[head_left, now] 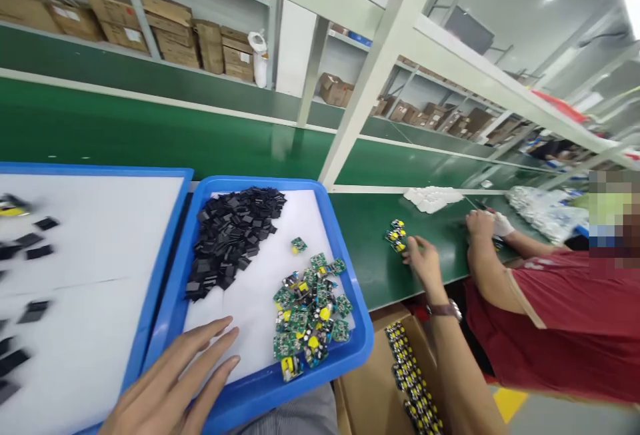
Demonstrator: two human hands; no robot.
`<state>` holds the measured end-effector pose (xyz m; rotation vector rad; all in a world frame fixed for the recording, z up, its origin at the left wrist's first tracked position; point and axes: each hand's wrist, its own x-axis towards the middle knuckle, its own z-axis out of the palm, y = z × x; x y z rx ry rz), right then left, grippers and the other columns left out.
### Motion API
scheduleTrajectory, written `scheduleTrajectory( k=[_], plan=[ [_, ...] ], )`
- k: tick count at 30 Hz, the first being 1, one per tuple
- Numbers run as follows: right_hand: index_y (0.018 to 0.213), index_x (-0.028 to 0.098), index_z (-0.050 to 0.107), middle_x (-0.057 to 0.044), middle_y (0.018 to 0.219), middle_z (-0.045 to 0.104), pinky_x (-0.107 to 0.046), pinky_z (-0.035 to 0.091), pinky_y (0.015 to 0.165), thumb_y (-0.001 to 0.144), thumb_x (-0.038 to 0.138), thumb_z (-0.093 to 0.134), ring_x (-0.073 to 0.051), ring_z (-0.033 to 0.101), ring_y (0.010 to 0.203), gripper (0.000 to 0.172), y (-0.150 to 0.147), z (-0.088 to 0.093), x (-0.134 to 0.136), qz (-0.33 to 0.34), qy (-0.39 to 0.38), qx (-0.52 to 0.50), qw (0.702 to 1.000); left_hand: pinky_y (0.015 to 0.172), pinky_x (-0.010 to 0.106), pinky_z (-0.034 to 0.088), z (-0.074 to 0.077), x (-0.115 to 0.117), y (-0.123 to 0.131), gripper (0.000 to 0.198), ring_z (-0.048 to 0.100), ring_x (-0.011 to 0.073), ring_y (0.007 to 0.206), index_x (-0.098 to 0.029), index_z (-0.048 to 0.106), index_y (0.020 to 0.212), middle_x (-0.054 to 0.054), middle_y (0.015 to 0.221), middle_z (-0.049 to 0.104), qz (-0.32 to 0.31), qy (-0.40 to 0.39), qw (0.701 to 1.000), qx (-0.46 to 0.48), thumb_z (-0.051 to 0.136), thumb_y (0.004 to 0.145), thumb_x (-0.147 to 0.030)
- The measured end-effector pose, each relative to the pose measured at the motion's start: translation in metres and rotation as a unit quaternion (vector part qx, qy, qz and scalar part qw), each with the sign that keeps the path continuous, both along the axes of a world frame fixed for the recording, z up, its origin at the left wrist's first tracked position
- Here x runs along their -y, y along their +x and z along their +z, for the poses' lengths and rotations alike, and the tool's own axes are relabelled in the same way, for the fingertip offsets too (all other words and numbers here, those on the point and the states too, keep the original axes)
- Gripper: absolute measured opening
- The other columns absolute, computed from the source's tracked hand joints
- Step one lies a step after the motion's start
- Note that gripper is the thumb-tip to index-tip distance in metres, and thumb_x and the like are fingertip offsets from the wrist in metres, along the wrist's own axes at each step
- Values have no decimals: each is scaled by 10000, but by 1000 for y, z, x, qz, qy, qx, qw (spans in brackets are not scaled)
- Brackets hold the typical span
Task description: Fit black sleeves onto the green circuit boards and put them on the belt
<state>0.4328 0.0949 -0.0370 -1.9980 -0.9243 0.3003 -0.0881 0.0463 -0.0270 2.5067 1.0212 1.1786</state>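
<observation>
My left hand hovers over the near left corner of a blue tray, fingers spread and holding nothing. Inside that tray lie a heap of flat black pieces and a pile of small green circuit boards with yellow and black parts. My right hand, with a watch on its wrist, is stretched out over the green bench. Its fingers are apart, right beside a small cluster of circuit boards. Whether the fingertips touch these boards is hard to tell.
A second blue tray on the left holds scattered black pieces. Below my right arm, a cardboard box contains rows of boards. A co-worker in a red shirt works at right. White bench posts rise behind the tray.
</observation>
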Motion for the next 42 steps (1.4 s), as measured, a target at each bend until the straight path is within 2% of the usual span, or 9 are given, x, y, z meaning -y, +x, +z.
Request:
scheduleTrajectory(
  k=[2,5,9,13,18,23,28,34,42],
  plan=[
    [1151,52,725,-155,836,752,-396,572,617,921,579,663,-239,673,635,579,-13,4,7,20,17,21,999,983,374,643,5,-2,-11,291,767,272,1102,-303,733,1265,31,1257,773,48,12,995,-86,577,1019,-300],
    [1127,169,768,-147,1000,775,-394,587,679,878,593,697,-257,710,759,497,-53,12,14,125,30,21,992,977,405,636,13,0,-3,316,772,287,1051,-234,703,1280,88,1213,768,134,-34,983,-122,592,1025,-383],
    [1187,216,753,-126,1182,749,-415,606,863,994,433,643,-246,724,931,310,-132,29,-3,430,48,76,899,1016,467,612,21,1,56,421,694,317,1247,-216,584,1446,142,1443,657,28,-142,973,-181,536,1028,-186],
    [1312,180,696,-160,1274,729,-484,570,982,993,360,653,-302,716,1069,370,-187,35,-47,518,-14,164,840,1133,540,518,31,0,94,681,552,368,1423,-186,514,1511,158,1568,549,-50,-188,957,-214,514,868,40],
    [1220,152,732,-155,1157,759,-480,565,993,930,185,682,-304,722,1074,295,-217,42,-59,548,-27,183,816,1169,502,500,33,7,72,562,503,321,1474,-240,450,1572,127,1598,524,-1,-227,965,-128,508,1024,-134],
    [1267,245,700,-74,1205,770,-385,604,909,1005,348,676,-229,740,1017,282,-252,69,-25,703,-19,104,703,1079,455,571,16,17,49,726,599,311,1384,-321,192,1676,130,1603,509,101,-278,955,20,564,1053,-310],
    [1058,197,757,-96,1026,768,-393,565,860,1031,301,607,-256,721,953,185,-272,51,-51,614,-29,198,763,969,458,615,7,29,47,537,712,302,1124,-289,495,1528,100,1238,711,81,-267,959,-41,523,1016,-132],
    [852,183,728,-54,802,743,-315,500,655,908,199,681,-211,674,707,75,-287,21,-82,596,-69,202,774,1029,516,588,-3,38,45,557,658,348,1211,-229,567,1444,129,1303,660,57,-299,949,-75,619,915,-61],
    [933,205,667,-24,866,740,-310,573,763,889,99,595,-183,706,797,135,-275,61,-39,591,-33,112,798,1019,415,594,-3,36,35,554,674,268,1192,-310,512,1429,74,1357,622,114,-321,929,142,668,931,-125]
  ],
)
